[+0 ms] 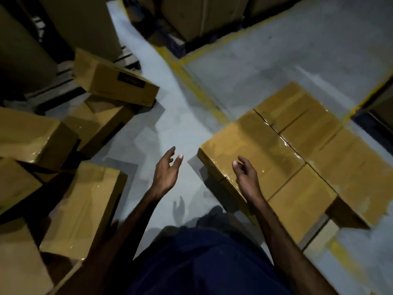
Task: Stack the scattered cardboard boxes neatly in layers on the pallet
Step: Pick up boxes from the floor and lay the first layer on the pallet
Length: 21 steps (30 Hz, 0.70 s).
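Both hands empty: left hand over bare floor mid-frame, right hand over the near edge of the stacked layer at right, fingers loosely curled on both. Scattered boxes lie tumbled at left, w/ tilted box leaning upper left. Risk: pulling a lower one prob. topples that pile; glossy tape may slip.
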Tool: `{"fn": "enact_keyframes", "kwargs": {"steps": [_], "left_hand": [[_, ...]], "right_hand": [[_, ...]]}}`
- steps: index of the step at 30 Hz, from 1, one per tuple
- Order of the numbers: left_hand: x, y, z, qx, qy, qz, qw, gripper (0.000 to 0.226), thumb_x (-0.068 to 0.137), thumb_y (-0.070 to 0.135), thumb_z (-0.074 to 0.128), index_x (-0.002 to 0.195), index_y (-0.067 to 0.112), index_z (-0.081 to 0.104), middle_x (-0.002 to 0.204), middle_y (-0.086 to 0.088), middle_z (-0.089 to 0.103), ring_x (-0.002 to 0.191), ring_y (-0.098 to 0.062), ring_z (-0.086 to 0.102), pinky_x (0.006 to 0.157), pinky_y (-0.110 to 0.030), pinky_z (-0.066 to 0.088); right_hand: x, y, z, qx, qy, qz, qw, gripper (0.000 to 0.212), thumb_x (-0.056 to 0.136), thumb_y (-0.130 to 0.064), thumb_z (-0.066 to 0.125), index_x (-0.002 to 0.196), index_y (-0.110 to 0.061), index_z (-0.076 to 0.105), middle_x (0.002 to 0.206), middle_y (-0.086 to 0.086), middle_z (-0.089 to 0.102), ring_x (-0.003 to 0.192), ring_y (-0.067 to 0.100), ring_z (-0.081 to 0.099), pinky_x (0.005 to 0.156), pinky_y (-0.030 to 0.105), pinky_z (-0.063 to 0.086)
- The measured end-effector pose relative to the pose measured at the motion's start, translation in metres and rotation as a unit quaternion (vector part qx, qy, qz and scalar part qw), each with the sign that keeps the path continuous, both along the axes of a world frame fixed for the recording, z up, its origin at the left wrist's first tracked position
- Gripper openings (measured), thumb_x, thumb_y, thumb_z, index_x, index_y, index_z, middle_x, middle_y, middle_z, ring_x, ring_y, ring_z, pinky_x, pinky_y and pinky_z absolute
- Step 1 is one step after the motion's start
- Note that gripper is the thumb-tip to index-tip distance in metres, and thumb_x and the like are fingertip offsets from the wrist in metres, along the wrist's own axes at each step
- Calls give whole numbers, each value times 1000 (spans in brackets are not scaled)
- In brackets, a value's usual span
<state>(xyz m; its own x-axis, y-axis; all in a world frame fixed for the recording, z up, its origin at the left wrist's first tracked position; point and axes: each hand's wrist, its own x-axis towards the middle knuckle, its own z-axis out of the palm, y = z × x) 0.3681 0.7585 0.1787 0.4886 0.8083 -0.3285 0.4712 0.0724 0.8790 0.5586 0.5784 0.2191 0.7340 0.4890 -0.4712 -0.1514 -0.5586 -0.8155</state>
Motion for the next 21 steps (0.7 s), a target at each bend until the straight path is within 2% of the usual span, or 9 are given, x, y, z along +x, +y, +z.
{"fn": "enact_keyframes", "kwargs": {"steps": [2, 6, 11, 17, 21], "left_hand": [[-6, 26, -1, -5, -8, 44, 999, 56, 108, 46, 55, 158, 25, 45, 161, 4, 48, 140, -16, 52, 109, -30, 41], [-15, 84, 1, -4, -8, 117, 993, 58, 108, 47, 53, 160, 23, 42, 163, 2, 46, 142, -18, 49, 110, -32, 40], [-14, 160, 10, -5, 7, 212, 977, 60, 106, 51, 56, 159, 24, 44, 159, -4, 50, 141, -25, 52, 114, -46, 46], [-10, 244, 29, 37, 16, 249, 968, 64, 107, 48, 55, 163, 21, 37, 162, -4, 45, 144, -21, 47, 107, -32, 40], [-4, 301, 35, 38, 35, 249, 967, 65, 107, 47, 55, 163, 19, 37, 162, -5, 46, 143, -21, 48, 108, -32, 40]], "right_hand": [[5, 40, -1, 15, 1, 29, 999, 48, 105, -38, 60, 150, -23, 52, 137, -7, 55, 127, 14, 53, 113, 50, 47], [21, 127, -12, 39, 14, 84, 996, 49, 105, -36, 61, 150, -20, 52, 134, -7, 56, 127, 13, 54, 115, 49, 46], [41, 244, -22, 62, 49, 148, 986, 48, 105, -39, 61, 149, -21, 53, 134, -4, 58, 128, 16, 55, 113, 47, 45], [59, 370, -22, 44, 52, 258, 964, 56, 104, -45, 61, 153, -21, 49, 133, -7, 56, 124, 15, 54, 112, 50, 47], [60, 440, -17, 60, 47, 279, 957, 56, 102, -49, 62, 151, -24, 50, 130, -6, 59, 123, 15, 56, 111, 50, 48]]}}
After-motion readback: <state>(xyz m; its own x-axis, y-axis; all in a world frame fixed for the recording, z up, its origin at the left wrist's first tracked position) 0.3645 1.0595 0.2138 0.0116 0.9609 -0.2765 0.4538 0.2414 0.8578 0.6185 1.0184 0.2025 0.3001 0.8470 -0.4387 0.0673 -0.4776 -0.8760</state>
